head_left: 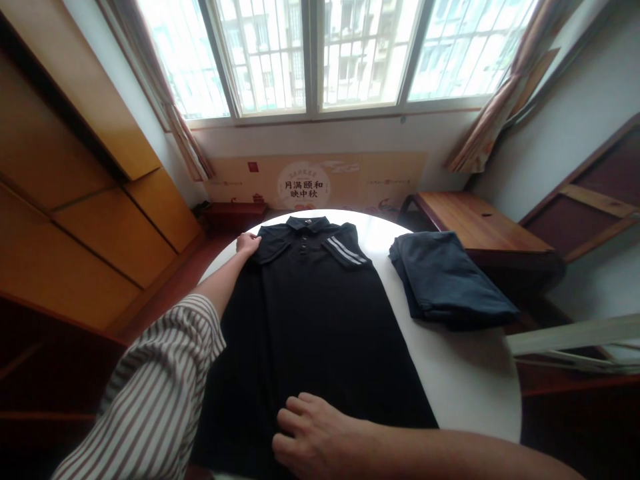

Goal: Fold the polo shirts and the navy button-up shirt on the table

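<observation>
A black polo shirt (320,313) lies front side up on a round white table (450,387), its collar toward the window. Both short sleeves are laid inward over the chest, and the one on the right shows two pale stripes. My left hand (247,244) pinches the shirt's edge at the left shoulder. Near the hem, my right hand (314,435) rests on the shirt with curled fingers closed on the cloth; its fingertips are partly hidden. A long fold runs down the shirt's left side between the two hands.
Folded dark blue cloth (450,277) lies at the table's right side. Beyond it stands a wooden desk (485,220). Wooden cabinets (100,220) line the left, and a barred window (310,60) with tied curtains is ahead. A printed banner (240,177) sits under the window.
</observation>
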Available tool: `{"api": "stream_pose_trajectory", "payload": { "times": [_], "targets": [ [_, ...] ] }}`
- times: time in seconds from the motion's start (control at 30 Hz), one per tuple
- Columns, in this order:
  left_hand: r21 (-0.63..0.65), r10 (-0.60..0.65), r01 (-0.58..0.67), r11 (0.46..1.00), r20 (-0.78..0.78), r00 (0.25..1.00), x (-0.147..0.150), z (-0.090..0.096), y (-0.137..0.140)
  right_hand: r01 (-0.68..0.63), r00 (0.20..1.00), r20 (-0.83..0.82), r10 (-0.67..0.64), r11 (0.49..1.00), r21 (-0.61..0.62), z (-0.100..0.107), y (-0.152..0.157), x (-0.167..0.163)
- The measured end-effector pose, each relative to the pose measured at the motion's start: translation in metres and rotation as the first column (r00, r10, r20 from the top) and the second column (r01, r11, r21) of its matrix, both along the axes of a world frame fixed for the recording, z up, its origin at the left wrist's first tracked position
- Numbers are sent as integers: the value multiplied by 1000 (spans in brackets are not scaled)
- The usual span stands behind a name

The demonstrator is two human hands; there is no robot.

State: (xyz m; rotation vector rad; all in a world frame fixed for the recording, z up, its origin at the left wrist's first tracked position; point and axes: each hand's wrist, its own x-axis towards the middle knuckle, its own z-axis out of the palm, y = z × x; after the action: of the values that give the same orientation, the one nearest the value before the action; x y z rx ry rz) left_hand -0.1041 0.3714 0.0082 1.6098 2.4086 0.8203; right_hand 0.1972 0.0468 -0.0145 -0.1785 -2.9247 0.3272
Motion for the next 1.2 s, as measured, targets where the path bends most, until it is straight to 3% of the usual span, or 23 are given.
{"api": "stream_pose_trajectory", "payload": {
  "times": [0.1,0.17,0.2,0.27,0.37,0.43,0.5,0.6,0.7,0.93,1.1,1.2],
  "targets": [
    [60,-134,137,989,-54,990,16,8,-30,12,998,57,-11,999,-30,17,3,8],
    [82,-343,350,933,-86,935,26,12,-72,36,995,97,-31,998,-56,32,3,23],
    [78,-509,518,852,-105,854,30,14,-101,68,991,116,-60,996,-64,39,2,33],
    [39,-773,779,626,-102,626,36,17,-171,165,977,145,-154,984,-63,48,-3,58],
    [-97,-905,901,423,-85,416,39,20,-283,302,948,113,-298,953,-18,44,-16,99],
    [-142,-942,932,333,-79,325,38,18,-342,321,944,58,-324,945,56,33,-26,124],
    [-144,-936,932,332,-173,307,34,12,-380,314,948,4,-319,937,152,20,-35,145],
    [-110,-872,908,404,-347,346,24,-2,-407,328,944,-68,-322,910,252,6,-41,168],
    [-86,-848,903,421,-390,359,17,-10,-412,353,935,-135,-328,898,263,2,-42,180],
    [-14,-882,929,371,-319,347,13,-1,-411,395,910,-195,-366,908,137,12,-41,184],
    [142,-780,892,428,-441,444,13,-10,-420,374,924,-165,-346,907,194,11,-42,185],
    [90,-720,868,489,-521,459,21,-15,-424,366,928,-172,-331,896,250,6,-41,185]
  ]
}}
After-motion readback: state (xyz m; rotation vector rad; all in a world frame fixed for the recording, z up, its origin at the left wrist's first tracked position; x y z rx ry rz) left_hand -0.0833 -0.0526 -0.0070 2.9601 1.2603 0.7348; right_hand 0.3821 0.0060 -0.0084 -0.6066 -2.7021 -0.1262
